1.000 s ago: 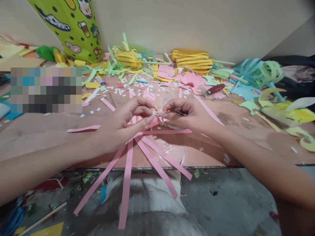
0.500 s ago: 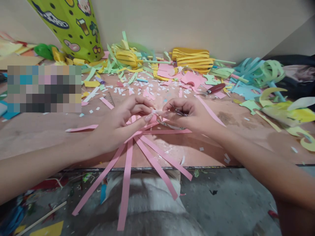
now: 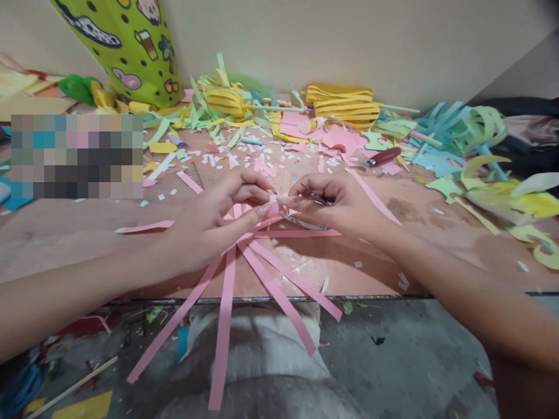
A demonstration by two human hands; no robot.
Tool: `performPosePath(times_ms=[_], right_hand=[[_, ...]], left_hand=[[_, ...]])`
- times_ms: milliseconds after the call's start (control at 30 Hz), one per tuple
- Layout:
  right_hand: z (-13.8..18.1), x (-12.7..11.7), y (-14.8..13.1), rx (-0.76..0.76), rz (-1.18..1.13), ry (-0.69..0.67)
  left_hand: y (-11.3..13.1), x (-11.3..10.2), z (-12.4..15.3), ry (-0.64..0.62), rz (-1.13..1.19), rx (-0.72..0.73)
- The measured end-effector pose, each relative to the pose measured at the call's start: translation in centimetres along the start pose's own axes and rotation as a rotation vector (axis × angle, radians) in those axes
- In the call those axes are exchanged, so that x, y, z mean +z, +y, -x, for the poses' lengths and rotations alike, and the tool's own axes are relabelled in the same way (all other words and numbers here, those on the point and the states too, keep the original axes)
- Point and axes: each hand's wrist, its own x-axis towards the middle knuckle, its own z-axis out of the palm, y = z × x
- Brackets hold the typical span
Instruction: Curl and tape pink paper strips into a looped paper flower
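Over the table, my left hand (image 3: 236, 212) pinches the end of a pink paper strip (image 3: 274, 210) between thumb and fingers. A small white piece (image 3: 273, 198), which looks like tape, sits at that end. My right hand (image 3: 325, 201) meets it there, thumb and forefinger pressed together at the white piece. Small metal snips (image 3: 305, 222) are tucked in the right hand, their blades apart; the fingers hide the rest. Several pink strips (image 3: 279, 294) fan out from a crossing point under my left hand, some hanging over the table edge.
White paper bits (image 3: 262, 157) lie scattered beyond my hands. A red-handled knife (image 3: 384, 157) rests at right. Yellow paper lanterns (image 3: 345, 107), pink scraps (image 3: 343, 139) and blue curled strips (image 3: 441, 125) line the back. A green patterned bag (image 3: 131, 52) stands by the wall.
Both hands keep almost the same pose at the pink strip's end. The view has shifted very slightly; nothing has been let go.
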Motion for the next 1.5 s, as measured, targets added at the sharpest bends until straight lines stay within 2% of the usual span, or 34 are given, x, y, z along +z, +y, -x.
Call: performPosePath(times_ms=[200, 600, 800, 1500], right_hand=[[0.04, 0.14, 0.05, 0.003, -0.036, 0.024], [0.08, 0.15, 0.02, -0.006, -0.054, 0.011], [-0.03, 0.2, 0.01, -0.031, -0.045, 0.022], [0.29, 0.3, -0.25, -0.029, 0.004, 0.034]], left_hand=[[0.02, -0.05, -0.03, -0.031, -0.028, 0.022], [-0.42, -0.23, 0.09, -0.012, -0.071, 0.025], [-0.61, -0.23, 0.06, -0.035, -0.113, 0.104], [-0.32, -0.23, 0.03, -0.022, -0.092, 0.087]])
